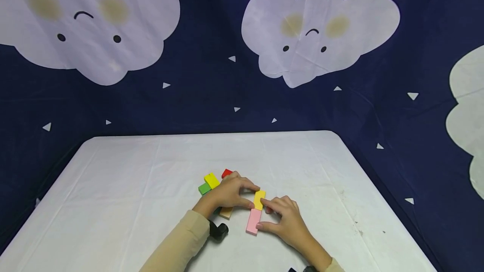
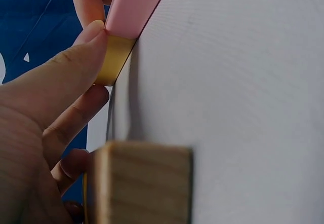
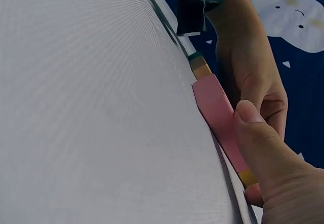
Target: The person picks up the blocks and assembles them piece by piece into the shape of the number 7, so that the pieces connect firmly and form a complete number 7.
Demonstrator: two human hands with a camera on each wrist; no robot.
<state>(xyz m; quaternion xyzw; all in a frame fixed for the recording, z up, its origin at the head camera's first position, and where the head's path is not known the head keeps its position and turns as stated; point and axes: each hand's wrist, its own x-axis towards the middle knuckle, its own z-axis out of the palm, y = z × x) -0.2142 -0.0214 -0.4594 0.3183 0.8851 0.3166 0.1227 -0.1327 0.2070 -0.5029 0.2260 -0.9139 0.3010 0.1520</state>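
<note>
A yellow block (image 1: 259,200) and a pink block (image 1: 253,221) lie end to end on the white table, forming a straight row. My left hand (image 1: 228,192) pinches the yellow block, its thumb on the side near the pink block and a fingertip at the far end. From the other side my right hand (image 1: 283,217) touches the row: the index fingertip rests against the yellow block, the thumb against the pink block's lower right side. In the right wrist view that thumb (image 3: 250,115) presses the pink block (image 3: 215,107). The left wrist view shows the left thumb (image 2: 91,36) on the yellow block (image 2: 117,57).
Behind the left hand lie a bright yellow block (image 1: 211,180), a green block (image 1: 204,188) and a partly hidden red block (image 1: 226,173). A tan wooden block (image 1: 226,212) sits under the left wrist, beside a dark green piece. The white table (image 1: 113,205) meets a dark blue cloud-print cloth (image 1: 211,95).
</note>
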